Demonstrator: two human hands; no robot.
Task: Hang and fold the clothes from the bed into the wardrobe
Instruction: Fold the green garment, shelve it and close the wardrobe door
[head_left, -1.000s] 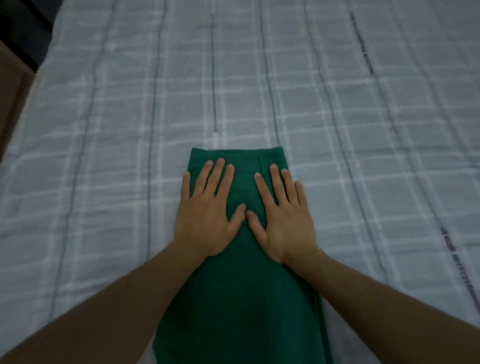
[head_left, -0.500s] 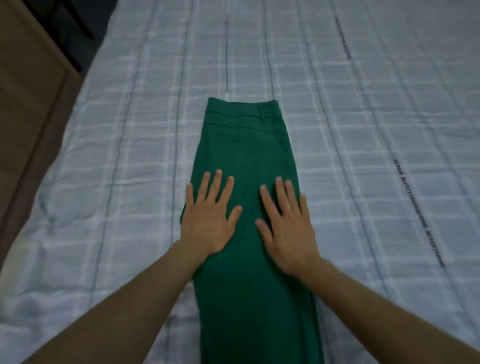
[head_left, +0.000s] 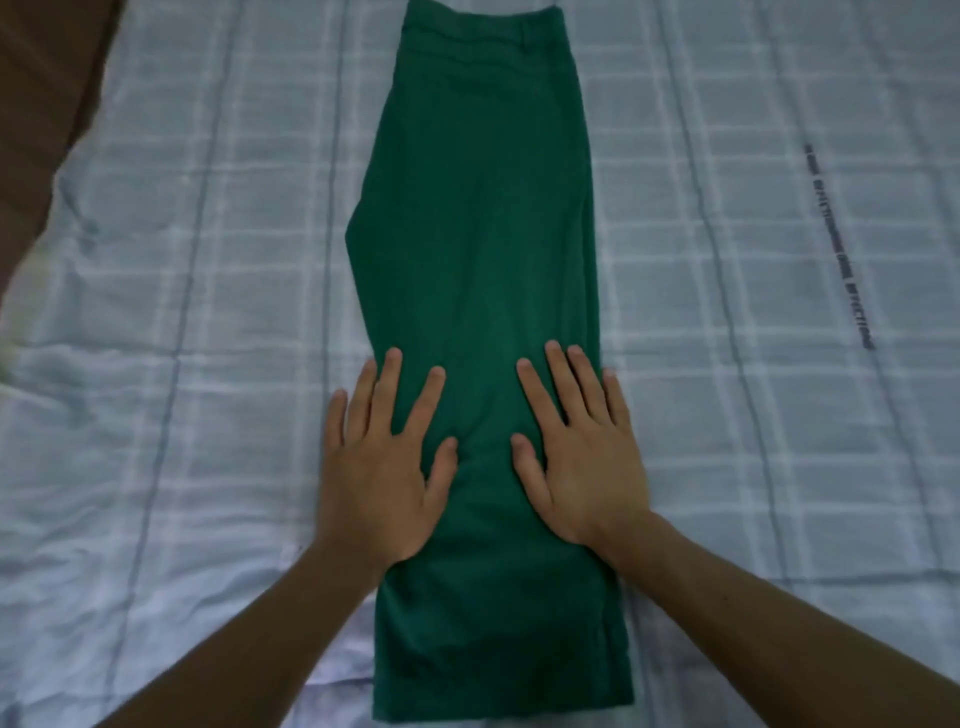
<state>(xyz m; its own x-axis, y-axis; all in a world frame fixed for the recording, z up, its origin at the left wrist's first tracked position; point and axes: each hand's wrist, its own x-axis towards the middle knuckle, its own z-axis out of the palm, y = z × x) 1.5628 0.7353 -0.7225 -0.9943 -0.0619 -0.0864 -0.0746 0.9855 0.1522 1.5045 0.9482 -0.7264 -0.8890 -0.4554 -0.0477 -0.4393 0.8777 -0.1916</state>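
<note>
Single head-worn view, wide-angle, looking forward and steeply down onto the bed (head_left: 779, 467) from close above. Both forearms enter from the lower corners of the frame; the left hand (head_left: 382, 467) and right hand (head_left: 584, 457) sit just below centre. The green trousers (head_left: 483, 234) run along the vertical midline — waistband cut by the top edge. No second view is present.

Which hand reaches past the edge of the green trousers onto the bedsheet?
The left hand: its outer fingers lie on the checked bedsheet, while the right hand sits almost wholly on the green trousers.
</note>
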